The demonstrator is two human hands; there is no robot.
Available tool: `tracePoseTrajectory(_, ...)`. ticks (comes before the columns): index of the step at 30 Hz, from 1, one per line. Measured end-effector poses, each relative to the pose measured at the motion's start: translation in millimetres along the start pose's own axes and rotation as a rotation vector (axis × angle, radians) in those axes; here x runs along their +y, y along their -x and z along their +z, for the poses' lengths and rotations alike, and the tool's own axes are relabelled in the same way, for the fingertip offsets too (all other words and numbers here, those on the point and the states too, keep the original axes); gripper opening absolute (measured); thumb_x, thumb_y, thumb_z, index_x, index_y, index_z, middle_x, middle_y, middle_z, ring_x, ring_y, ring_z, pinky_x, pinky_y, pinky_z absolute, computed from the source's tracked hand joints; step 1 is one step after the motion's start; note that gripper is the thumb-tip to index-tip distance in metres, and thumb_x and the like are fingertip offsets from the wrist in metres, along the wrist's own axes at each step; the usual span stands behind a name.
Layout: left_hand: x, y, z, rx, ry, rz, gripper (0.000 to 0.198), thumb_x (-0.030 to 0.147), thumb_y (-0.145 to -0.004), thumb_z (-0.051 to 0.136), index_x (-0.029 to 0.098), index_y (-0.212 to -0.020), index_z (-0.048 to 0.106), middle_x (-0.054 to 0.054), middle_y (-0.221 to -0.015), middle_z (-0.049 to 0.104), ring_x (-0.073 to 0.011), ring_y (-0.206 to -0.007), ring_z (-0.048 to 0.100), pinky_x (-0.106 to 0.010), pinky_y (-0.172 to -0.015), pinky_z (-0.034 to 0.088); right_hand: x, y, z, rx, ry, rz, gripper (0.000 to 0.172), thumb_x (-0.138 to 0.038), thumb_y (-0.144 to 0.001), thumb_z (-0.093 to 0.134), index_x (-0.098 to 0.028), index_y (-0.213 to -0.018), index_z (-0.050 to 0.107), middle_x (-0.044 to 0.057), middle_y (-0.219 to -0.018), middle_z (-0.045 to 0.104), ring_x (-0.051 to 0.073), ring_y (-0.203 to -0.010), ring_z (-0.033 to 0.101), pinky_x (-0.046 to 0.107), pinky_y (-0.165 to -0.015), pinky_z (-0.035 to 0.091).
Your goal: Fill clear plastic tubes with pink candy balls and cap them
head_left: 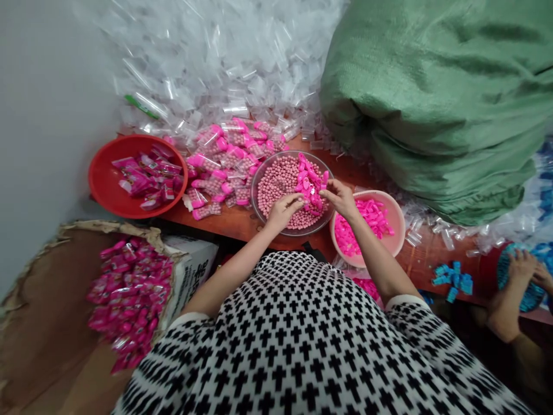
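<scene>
Filled tubes (235, 151) lay toward the table's (239, 223) left end; loose beads (274, 184) remained. The right hand (341, 199) pinched a pink piece (325, 178); the left hand's (282, 212) hold was unclear.

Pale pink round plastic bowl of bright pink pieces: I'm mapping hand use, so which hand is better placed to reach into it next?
Probably the right hand: its forearm crosses over the pale pink bowl. The left hand is farther away, over the clear round plastic bowl.

White shirt (298, 340), black cross print; short sleeves (436, 334), white cuffs (406, 300).
</scene>
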State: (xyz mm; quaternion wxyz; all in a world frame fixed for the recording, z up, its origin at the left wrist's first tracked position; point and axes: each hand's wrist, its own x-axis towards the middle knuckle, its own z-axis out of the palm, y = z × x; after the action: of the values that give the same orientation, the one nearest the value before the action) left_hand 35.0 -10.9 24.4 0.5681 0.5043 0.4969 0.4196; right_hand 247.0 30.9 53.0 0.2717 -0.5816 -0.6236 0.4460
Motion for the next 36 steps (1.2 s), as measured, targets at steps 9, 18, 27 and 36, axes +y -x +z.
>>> tracePoseTrajectory(9,10,-1,2.4,-0.105,-0.275,0.218,0.025,0.036,-0.089,0.060,0.018,-0.099,0.074,-0.007,-0.098,0.073,-0.0202,-0.093,0.066,-0.031,-0.086,0.050,-32,26,6,-0.144,0.343,-0.319,0.035,-0.052,-0.091,0.053,-0.017,-0.092,0.062,0.006,-0.083,0.062,0.017,-0.074,0.055,0.027,-0.071,0.042)
tracePoseTrajectory(18,16,8,-4.1,-0.183,-0.518,0.343,0.027,0.030,-0.092,0.053,0.017,-0.075,0.069,-0.005,-0.075,0.065,-0.0166,-0.071,0.060,-0.027,-0.068,0.043,-41,30,9,-0.241,0.458,-0.330,0.034,-0.048,-0.091,0.055,-0.018,-0.076,0.052,0.002,-0.070,0.054,0.013,-0.062,0.046,0.024,-0.060,0.030)
tracePoseTrajectory(27,28,-6,-19.3,-0.419,-0.452,0.210,0.020,0.025,-0.082,0.063,0.018,-0.063,0.069,-0.001,-0.064,0.064,-0.0149,-0.063,0.057,-0.025,-0.065,0.038,-41,12,6,-0.395,0.523,-0.428,0.050,-0.055,-0.086,0.059,-0.014,-0.116,0.061,0.015,-0.113,0.063,0.025,-0.102,0.060,0.034,-0.080,0.049)
tracePoseTrajectory(36,12,17,-39.0,-0.111,0.033,-0.185,0.018,0.030,-0.072,0.069,0.015,-0.079,0.075,-0.002,-0.072,0.070,-0.0153,-0.067,0.060,-0.025,-0.067,0.044,-53,13,31,-0.388,0.625,-0.638,0.048,-0.042,-0.095,0.049,-0.014,-0.133,0.052,0.019,-0.124,0.058,0.029,-0.117,0.056,0.046,-0.095,0.052)
